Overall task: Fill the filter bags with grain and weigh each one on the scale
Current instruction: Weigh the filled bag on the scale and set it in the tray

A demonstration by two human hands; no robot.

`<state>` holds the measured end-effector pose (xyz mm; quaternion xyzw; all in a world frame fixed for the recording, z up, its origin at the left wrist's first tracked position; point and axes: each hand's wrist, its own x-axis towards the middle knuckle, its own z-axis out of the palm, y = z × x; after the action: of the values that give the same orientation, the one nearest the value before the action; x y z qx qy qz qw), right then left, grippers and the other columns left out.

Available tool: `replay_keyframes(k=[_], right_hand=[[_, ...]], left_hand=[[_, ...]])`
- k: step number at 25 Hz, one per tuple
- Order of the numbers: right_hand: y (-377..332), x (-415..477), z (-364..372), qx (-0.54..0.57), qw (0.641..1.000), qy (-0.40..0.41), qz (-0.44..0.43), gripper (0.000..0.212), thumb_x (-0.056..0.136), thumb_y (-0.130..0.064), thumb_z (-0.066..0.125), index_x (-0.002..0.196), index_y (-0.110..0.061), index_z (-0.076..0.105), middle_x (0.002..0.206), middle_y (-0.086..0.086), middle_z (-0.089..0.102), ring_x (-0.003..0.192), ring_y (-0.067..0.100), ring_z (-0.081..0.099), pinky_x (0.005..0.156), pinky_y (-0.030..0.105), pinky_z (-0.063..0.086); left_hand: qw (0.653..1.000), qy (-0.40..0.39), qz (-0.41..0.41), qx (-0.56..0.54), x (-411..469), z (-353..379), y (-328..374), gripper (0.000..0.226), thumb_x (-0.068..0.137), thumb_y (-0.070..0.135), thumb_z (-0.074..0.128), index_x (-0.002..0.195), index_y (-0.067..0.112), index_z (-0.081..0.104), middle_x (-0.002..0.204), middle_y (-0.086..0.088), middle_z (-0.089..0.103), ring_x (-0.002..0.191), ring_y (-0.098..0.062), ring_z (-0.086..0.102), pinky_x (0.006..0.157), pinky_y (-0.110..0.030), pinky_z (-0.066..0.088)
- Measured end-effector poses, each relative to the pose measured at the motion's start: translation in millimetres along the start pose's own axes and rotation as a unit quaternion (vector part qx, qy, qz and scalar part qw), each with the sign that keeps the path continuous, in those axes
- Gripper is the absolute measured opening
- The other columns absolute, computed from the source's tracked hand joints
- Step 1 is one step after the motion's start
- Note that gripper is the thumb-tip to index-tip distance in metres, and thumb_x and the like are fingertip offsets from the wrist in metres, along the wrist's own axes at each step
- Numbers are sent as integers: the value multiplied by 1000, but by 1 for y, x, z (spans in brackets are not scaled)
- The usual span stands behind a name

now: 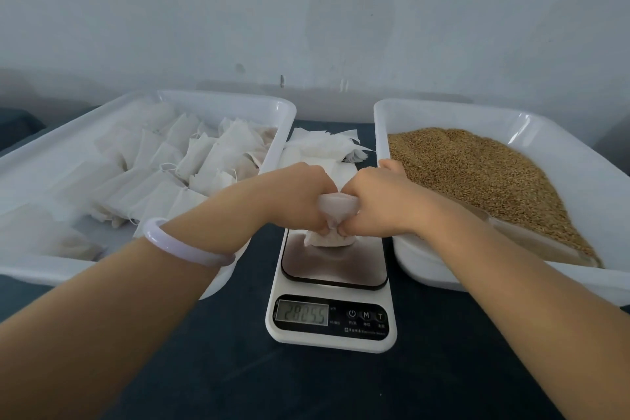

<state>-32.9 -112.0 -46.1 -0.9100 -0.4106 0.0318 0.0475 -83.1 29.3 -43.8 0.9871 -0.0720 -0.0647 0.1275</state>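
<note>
One bulging white filter bag [335,215], pinched by left hand [300,198] and right hand [378,201], sits on one scale [332,283] between two trays: bag tray [221,100] at 9 o'clock, grain tray [443,106] at 3 o'clock.

A pale bluish-white wall [153,10] fills everything beyond and above the grip, plain and matte. High above the grip, a little to its right, a large faint oval stain [349,10] darkens the paint. Lower down, beyond the grip, there is a small upright dark mark [282,80] and, left of it, a dark smudge [240,68]. A dark blue-green table [211,378] lies beneath the grip and runs back to the wall, its top faintly creased on the near side. Far left of the grip a dim dark shape [17,126] meets the wall, too blurred to tell what it is. The light is soft and even.
</note>
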Motion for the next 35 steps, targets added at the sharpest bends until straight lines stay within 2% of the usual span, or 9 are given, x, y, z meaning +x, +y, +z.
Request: replay_keyframes(k=[2,5,7,11,19,27,35], right_hand=[[0,-2,0,25,999,29,6,20,69,-41,70,68,-26,57,64,-10,50,74,13,48,88,31,27],[-1,-5,-4,72,996,39,21,27,67,-38,72,85,-21,61,70,-10,48,79,16,44,73,26,23],[0,-8,-6,102,994,37,30,32,67,-36,74,92,-20,61,76,-9,49,87,18,46,68,26,26],[3,-9,-6,144,988,34,35,34,66,-36,75,92,-23,57,90,-2,55,92,22,50,58,24,32],[6,-9,-4,184,982,21,47,28,66,-36,73,85,-30,52,96,2,56,94,21,47,61,27,35],[6,-9,-3,179,983,29,40,29,67,-35,73,88,-25,56,93,2,57,94,22,47,66,28,35],[5,-10,-4,188,981,31,29,23,69,-29,69,75,-33,48,89,0,54,90,21,45,57,24,31]], left_hand=[[1000,20,-4,-18,-2,-1,-1,29,73,29,74,70,33,46,73,14,51,69,-6,49,58,-24,37],[997,44,-17,-56,-5,-5,-3,30,70,33,75,80,34,46,82,16,51,75,-4,50,60,-20,38],[996,47,-13,-71,-7,-6,-2,31,70,33,75,77,36,45,82,18,51,74,-1,50,59,-20,35],[994,56,-7,-96,-8,-7,-2,33,69,33,76,75,38,44,83,19,52,75,2,50,59,-18,35],[991,60,-5,-117,-11,-8,-1,31,69,32,76,75,37,46,81,17,53,73,0,51,58,-17,34],[991,62,-4,-119,-9,-7,-3,31,69,33,77,73,37,46,78,17,52,71,0,51,58,-18,34],[992,70,2,-106,-8,-7,-4,33,70,29,77,71,37,45,75,17,50,69,0,49,56,-17,32]])
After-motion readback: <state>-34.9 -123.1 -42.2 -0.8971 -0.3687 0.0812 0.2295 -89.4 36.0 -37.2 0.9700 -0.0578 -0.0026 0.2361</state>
